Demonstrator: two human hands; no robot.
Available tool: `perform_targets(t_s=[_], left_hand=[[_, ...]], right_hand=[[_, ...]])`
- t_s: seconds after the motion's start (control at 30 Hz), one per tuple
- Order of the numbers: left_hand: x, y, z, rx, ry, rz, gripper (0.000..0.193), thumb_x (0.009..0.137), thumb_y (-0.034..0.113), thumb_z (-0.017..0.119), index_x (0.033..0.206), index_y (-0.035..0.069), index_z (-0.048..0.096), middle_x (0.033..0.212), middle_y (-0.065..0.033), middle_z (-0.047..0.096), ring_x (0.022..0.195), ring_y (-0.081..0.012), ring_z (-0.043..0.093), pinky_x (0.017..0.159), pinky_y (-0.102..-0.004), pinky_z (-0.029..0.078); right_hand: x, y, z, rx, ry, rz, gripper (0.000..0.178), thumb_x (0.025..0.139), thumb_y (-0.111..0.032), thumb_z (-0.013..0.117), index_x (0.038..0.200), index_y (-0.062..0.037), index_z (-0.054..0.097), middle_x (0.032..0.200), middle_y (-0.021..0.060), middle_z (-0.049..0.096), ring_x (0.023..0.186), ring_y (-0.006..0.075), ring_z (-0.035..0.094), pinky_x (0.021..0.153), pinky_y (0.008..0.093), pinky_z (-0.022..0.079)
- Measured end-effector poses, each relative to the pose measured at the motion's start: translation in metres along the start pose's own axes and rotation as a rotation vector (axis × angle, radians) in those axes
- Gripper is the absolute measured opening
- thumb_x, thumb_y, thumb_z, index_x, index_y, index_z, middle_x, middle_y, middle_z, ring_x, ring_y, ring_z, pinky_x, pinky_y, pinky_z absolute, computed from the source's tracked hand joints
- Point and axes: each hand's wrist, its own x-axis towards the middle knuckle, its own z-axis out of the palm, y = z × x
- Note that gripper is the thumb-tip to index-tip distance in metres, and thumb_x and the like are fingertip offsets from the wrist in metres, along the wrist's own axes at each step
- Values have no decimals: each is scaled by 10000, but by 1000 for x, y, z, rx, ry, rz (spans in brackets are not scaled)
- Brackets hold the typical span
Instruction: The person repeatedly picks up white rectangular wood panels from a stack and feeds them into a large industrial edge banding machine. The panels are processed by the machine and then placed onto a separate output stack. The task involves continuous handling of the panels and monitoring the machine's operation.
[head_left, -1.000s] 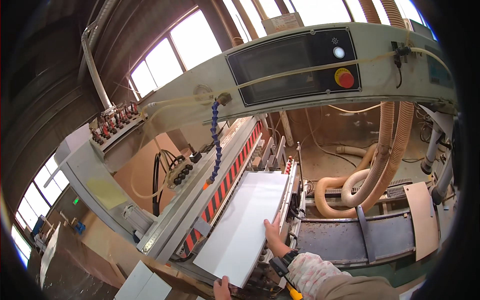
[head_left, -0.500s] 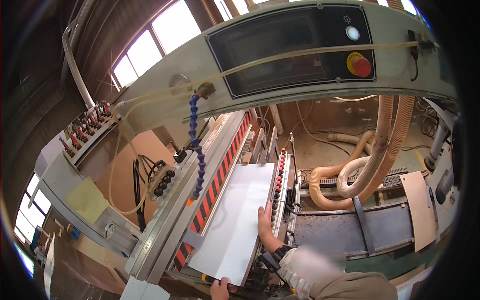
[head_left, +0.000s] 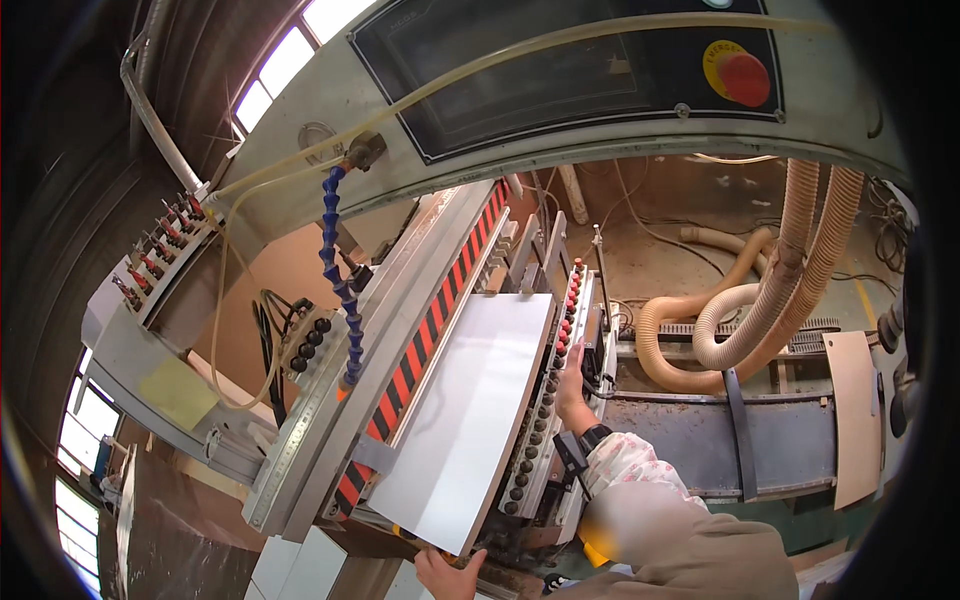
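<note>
A white rectangular panel (head_left: 462, 410) lies lengthwise on the machine bed, beside a rail with red and black slanted stripes (head_left: 425, 345). My left hand (head_left: 448, 576) is at the panel's near end, thumb and fingers spread against its edge. Beyond the panel's right edge, my right hand (head_left: 572, 395) reaches along a rail of red and black knobs (head_left: 540, 420). Its fingers are stretched out by the knobs, with nothing visible in them; whether they press a knob is hidden. A dark band circles the right wrist.
Overhead spans a machine beam with a dark screen and a red emergency button (head_left: 744, 79). A blue segmented hose (head_left: 331, 240) hangs left of the panel. Thick ribbed hoses (head_left: 800, 240) loop at the right. A tool rack (head_left: 165, 250) stands at the far left.
My right hand has left the panel's right edge and moved right and forward to the knob rail. My left hand has spread more at the near end. The view has shifted.
</note>
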Motion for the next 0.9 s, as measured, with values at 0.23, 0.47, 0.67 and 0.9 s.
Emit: perform_targets(t_s=[0.23,0.47,0.67,0.9], left_hand=[[3,23,13,-215,2,-149,809,596,383,773,1193,-51,442,1148,-288,453,1109,-438,375,945,-479,309],[8,10,11,-193,57,-61,648,668,325,721,1162,-19,480,1130,-252,476,1063,-381,417,920,-439,334],[28,8,8,-215,-166,-20,570,604,413,762,1011,45,607,949,-176,505,911,-326,450,790,-383,395],[44,-42,-4,-853,-337,-283,655,769,522,597,1125,-21,517,982,-213,482,951,-318,453,835,-364,388]], right_hand=[[97,43,-16,-201,23,-152,709,897,-567,302,1420,-138,88,1236,43,292,1050,157,309,880,265,263],[77,62,40,-510,94,-419,724,905,-526,341,1362,22,215,1418,208,192,1331,315,140,1080,380,109],[153,53,-15,-200,13,-443,592,930,-453,368,1348,-45,276,1205,78,402,1037,169,407,926,295,336],[18,54,9,48,-158,1,636,935,-461,326,1368,-10,212,1385,113,275,1227,239,316,1027,353,259]])
